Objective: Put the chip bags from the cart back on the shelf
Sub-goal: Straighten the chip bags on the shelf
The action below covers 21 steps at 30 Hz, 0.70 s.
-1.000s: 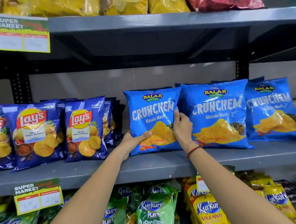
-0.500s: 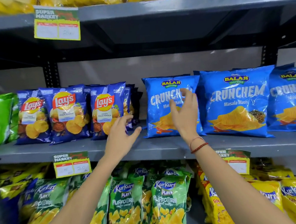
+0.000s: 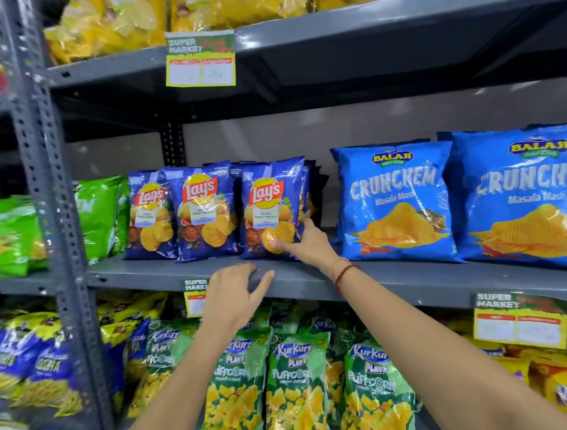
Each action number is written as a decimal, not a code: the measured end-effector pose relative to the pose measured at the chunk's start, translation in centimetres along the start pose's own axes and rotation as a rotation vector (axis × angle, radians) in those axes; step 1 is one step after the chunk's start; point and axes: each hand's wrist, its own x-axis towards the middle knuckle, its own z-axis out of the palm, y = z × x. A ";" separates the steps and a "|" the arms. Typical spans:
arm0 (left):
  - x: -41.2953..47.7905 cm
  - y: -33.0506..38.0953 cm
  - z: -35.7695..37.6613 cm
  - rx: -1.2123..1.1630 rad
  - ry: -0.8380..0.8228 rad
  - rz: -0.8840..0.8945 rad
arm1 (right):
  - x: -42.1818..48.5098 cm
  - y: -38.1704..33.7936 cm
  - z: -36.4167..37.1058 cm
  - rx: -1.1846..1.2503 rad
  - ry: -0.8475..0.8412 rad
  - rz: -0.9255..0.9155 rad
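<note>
Both hands reach toward the middle shelf [image 3: 380, 277]. The right hand [image 3: 306, 245] pinches the lower right corner of the rightmost Lay's bag [image 3: 272, 212], thumb on the printed front and fingers tucked behind the bag's edge. A red thread band [image 3: 343, 272] circles that wrist. The left hand [image 3: 234, 297] is empty and spread, fingers apart, hovering in front of the shelf's front lip just below that bag; whether the fingertips touch the lip cannot be told.

The held bag stands upright on the shelf, dark blue, at the right end of a row of three front-facing Lay's bags, with more of the same stacked behind. To its left stand the middle Lay's bag [image 3: 205, 215] and the left Lay's bag [image 3: 149, 217], each overlapping its neighbour a little. To the right, across a small gap, two large light-blue Crunchem bags [image 3: 395, 203] lean side by side, edges overlapping. Left of the Lay's row sit green bags [image 3: 97, 217], partly behind a grey slotted upright [image 3: 42, 164].

A yellow price tag [image 3: 200, 61] hangs from the top shelf, which carries yellow bags [image 3: 227, 4]. Below the middle shelf, green Kurkure bags [image 3: 292, 385] stand in a row, and another price tag [image 3: 521, 320] hangs at right.
</note>
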 end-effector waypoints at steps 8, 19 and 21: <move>-0.6 -0.8 1.3 -0.011 0.035 0.003 | 1.9 0.1 1.7 -0.051 0.073 -0.008; -0.7 -0.9 1.6 -0.023 0.066 0.007 | 1.9 -0.1 2.3 -0.174 0.039 -0.048; -0.7 -0.9 1.7 -0.017 0.065 0.007 | 1.8 0.0 2.2 -0.147 0.014 -0.029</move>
